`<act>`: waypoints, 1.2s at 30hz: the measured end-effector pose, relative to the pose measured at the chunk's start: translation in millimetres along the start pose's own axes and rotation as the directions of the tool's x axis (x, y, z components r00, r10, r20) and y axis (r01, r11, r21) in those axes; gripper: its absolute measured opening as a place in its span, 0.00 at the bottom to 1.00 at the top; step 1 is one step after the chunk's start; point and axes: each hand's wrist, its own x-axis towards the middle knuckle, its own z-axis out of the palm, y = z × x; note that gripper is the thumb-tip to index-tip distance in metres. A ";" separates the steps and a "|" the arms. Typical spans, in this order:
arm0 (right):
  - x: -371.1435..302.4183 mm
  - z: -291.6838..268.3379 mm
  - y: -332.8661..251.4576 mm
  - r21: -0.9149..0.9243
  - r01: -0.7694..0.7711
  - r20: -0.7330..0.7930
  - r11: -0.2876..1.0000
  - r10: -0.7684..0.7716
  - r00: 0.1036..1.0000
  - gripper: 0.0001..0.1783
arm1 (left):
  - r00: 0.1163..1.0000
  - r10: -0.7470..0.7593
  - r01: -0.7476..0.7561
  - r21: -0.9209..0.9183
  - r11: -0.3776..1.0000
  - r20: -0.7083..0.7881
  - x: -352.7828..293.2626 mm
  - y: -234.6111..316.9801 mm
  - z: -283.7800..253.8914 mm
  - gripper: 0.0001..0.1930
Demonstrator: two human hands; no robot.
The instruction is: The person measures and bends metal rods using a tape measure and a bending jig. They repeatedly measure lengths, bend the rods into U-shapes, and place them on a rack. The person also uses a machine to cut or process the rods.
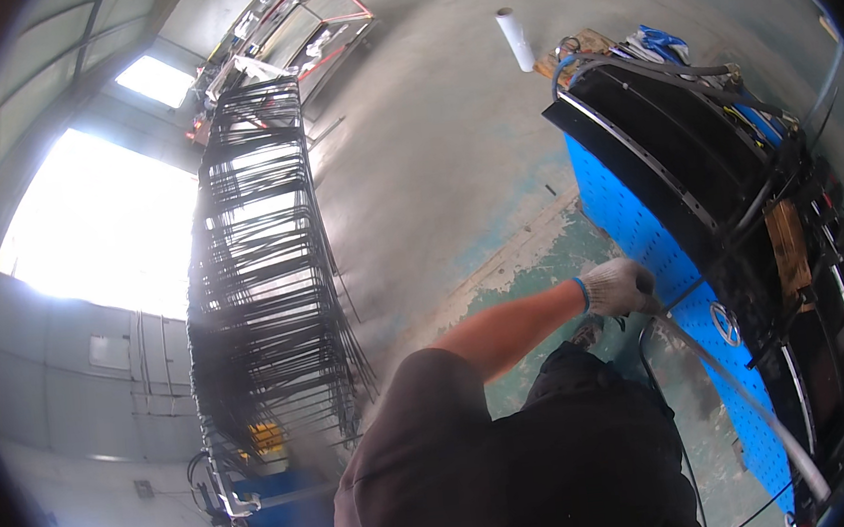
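My left hand (620,287) wears a pale knitted work glove with a blue cuff edge. Its arm reaches across to the right, and its fingers are curled closed at the upper end of a long grey tube (734,385). The tube slants down to the lower right, along the blue perforated side panel (628,210) of a black-topped workbench (677,136). A small metal handwheel (724,323) sits on that panel, just below the hand. A thin black cable (668,413) hangs near my legs. My right hand does not show.
A long rack of black bent rods (262,267) stands to the left. Hoses (696,69) and a brown block (788,246) lie on the bench. Beyond it, a white roll (515,41) stands on the grey floor (429,112). A red-framed cart (331,21) is at the far end.
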 end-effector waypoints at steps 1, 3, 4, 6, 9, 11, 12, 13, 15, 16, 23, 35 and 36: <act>1.1 8.4 -2.9 -0.012 0.003 0.012 1.000 -0.003 1.000 0.32 | 1.000 -0.016 0.016 -0.063 0.998 0.003 -1.6 -2.1 3.6 0.21; 2.3 15.9 -8.5 -0.033 0.009 0.033 0.999 -0.008 0.999 0.33 | 0.998 -0.029 0.020 -0.160 0.987 -0.052 -2.9 -9.5 15.1 0.22; 3.6 18.8 -10.8 -0.044 0.012 0.045 0.999 -0.010 0.999 0.33 | 0.996 -0.038 0.022 -0.208 0.978 -0.077 -3.3 -13.2 20.1 0.23; 5.0 23.9 -10.1 -0.060 0.019 0.070 0.998 -0.015 0.997 0.34 | 0.991 -0.040 0.015 -0.192 0.981 -0.126 -2.7 -18.3 29.0 0.23; 5.1 20.1 -1.4 -0.075 0.021 0.105 0.997 -0.013 0.994 0.35 | 0.984 -0.092 0.062 -0.197 0.978 -0.150 4.4 -20.2 40.3 0.24; 6.0 6.2 16.4 -0.079 0.014 0.134 0.997 -0.003 0.991 0.36 | 0.981 -0.151 0.121 -0.230 0.966 -0.119 6.6 -12.5 48.3 0.24; 9.0 -11.8 27.8 -0.064 0.029 0.145 0.998 -0.020 0.989 0.36 | 0.983 -0.168 0.145 -0.257 0.955 -0.069 7.5 -7.5 51.6 0.25; 12.0 -32.3 35.9 -0.056 0.062 0.199 0.996 -0.050 0.979 0.37 | 0.985 -0.170 0.166 -0.307 0.937 0.013 11.1 -21.9 55.1 0.26; 12.3 -70.4 47.2 -0.021 0.120 0.263 0.993 -0.110 0.959 0.38 | 0.977 -0.176 0.211 -0.432 0.877 0.120 22.0 -69.1 79.5 0.26; 31.6 -53.9 30.5 -0.114 0.027 0.150 0.993 -0.009 0.989 0.33 | 0.990 0.036 0.071 -0.698 0.713 0.137 16.7 -103.4 95.3 0.26; -30.1 5.3 -18.3 -0.272 -0.301 -0.389 0.914 0.182 0.903 0.48 | 0.981 0.012 0.116 -0.629 0.769 0.195 -9.2 -56.7 89.6 0.26; -88.6 57.7 -29.6 0.050 -0.272 -0.368 0.961 0.271 0.889 0.49 | 1.000 -0.001 -0.001 -0.430 0.903 -0.006 -52.5 -28.8 44.9 0.07; -87.7 61.2 -32.0 0.055 -0.261 -0.350 0.964 0.264 0.899 0.49 | 0.999 -0.007 -0.010 -0.411 0.912 -0.040 -60.6 -26.9 38.4 0.07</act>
